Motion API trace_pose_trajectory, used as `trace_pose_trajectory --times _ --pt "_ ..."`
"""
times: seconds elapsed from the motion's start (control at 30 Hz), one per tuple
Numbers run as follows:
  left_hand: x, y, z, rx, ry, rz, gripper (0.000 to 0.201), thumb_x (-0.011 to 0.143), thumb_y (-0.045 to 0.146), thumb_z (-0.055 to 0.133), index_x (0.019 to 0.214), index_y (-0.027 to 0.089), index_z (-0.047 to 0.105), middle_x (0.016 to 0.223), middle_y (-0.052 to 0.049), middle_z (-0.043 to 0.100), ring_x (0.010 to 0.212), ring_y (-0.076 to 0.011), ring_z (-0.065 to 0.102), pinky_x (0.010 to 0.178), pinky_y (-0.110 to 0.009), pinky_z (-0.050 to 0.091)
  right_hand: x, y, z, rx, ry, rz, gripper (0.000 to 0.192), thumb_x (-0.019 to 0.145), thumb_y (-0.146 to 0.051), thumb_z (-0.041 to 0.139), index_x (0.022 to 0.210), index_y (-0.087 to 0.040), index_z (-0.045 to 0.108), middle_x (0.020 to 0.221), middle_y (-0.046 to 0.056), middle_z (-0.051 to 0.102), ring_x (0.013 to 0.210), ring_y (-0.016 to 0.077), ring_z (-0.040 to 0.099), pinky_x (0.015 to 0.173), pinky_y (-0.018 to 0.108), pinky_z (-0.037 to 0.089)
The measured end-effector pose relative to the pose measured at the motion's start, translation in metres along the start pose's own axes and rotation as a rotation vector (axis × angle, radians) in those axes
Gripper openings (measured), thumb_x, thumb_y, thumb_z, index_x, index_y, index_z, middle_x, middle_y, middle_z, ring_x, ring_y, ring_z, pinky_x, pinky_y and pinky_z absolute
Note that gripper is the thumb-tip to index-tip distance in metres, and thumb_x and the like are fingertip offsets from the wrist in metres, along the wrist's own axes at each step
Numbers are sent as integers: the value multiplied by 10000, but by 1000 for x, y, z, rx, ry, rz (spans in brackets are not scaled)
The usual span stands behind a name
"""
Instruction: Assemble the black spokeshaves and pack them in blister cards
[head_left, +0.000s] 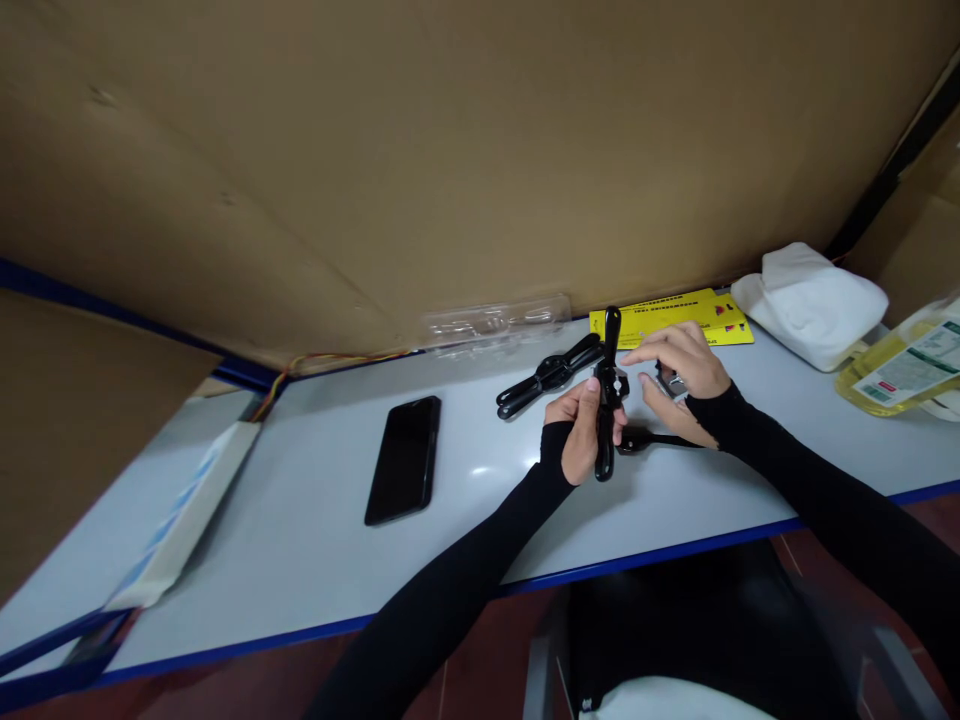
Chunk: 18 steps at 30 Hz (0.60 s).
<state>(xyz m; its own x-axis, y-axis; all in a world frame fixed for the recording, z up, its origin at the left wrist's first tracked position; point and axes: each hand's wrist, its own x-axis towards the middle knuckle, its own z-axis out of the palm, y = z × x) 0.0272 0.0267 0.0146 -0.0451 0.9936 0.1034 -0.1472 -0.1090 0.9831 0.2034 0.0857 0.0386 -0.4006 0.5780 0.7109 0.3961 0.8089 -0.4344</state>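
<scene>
My left hand point(576, 422) grips a black two-handled spokeshave point(604, 440), held upright above the table with its metal middle part facing my right hand. My right hand point(690, 368) is just to the right, thumb and fingers apart, fingertips close to the spokeshave's middle. Between that thumb and the fingers shows a small dark and silver metal piece point(669, 380); whether it touches the hand I cannot tell. A second black spokeshave point(553, 374) lies on the table left of the held one. Under my hands lies another black handled tool point(637, 440), partly covered by my right wrist.
Yellow printed cards point(637, 322) and a clear plastic blister shell point(495, 320) lie along the back wall. A black phone point(403, 460) rests left of my hands. At the right are a white cloth point(810, 295) and a bottle of yellow liquid point(900, 370). The table's blue front edge point(637, 556) is near.
</scene>
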Motion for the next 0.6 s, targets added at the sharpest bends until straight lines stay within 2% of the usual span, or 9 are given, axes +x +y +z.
trace_pose_trajectory --times 0.07,0.13,0.23,0.27,0.37,0.43,0.47,0.53,0.6 --pt "0 0 0 28 -4 -5 646 986 722 538 703 155 662 513 -14 600 407 -102 526 432 -229 431 -1 -3 1 42 -37 32 206 906 -201 718 1105 -229 763 972 61 708 895 231 561 779 383 494" --pt "0 0 0 42 -7 -15 646 980 728 543 714 154 675 510 -16 602 410 -105 526 438 -232 434 -2 -6 2 58 -85 67 159 919 -216 721 1054 -256 794 964 55 718 927 233 561 786 376 499" --pt "1 -1 -1 30 0 -26 630 959 737 570 726 160 670 587 -40 667 423 -109 543 439 -243 440 -3 -9 2 41 -94 86 303 930 -106 626 912 -322 838 1050 56 725 1053 259 528 860 414 509" --pt "2 -2 -1 21 11 -25 629 950 742 580 723 162 667 600 -43 676 421 -110 545 435 -246 437 -2 -10 2 35 -78 93 317 916 -97 628 913 -331 843 1080 59 722 1076 268 518 880 434 510" --pt "2 -3 -2 16 23 -28 629 943 743 591 718 161 672 574 -38 661 418 -114 548 440 -249 439 -1 -13 0 32 -41 146 254 871 -212 751 1095 -307 824 1105 77 714 1041 277 529 896 469 508" --pt "2 -3 -1 26 18 -30 631 944 743 591 718 160 679 551 -34 644 427 -120 555 448 -250 449 -1 -15 -1 63 -61 166 207 865 -247 773 1063 -285 821 1072 74 719 1024 271 531 903 458 504" --pt "1 -3 -1 32 16 -34 638 939 751 589 712 161 678 542 -33 636 430 -123 556 447 -250 449 -1 -16 -1 81 -77 166 149 869 -208 748 970 -284 826 1069 69 720 1040 270 525 914 451 500" --pt "1 -2 0 35 27 -44 653 917 778 593 708 165 674 520 -26 617 421 -126 545 429 -251 436 -1 -17 -1 93 -88 158 223 835 -97 692 819 -286 810 1096 57 719 1104 277 505 949 451 489" --pt "0 -1 1 39 40 -44 663 909 789 593 692 167 662 497 -20 599 410 -123 531 426 -249 431 -1 -16 -2 78 -69 157 287 789 -59 685 907 -287 813 1130 59 701 1110 280 509 940 452 489"
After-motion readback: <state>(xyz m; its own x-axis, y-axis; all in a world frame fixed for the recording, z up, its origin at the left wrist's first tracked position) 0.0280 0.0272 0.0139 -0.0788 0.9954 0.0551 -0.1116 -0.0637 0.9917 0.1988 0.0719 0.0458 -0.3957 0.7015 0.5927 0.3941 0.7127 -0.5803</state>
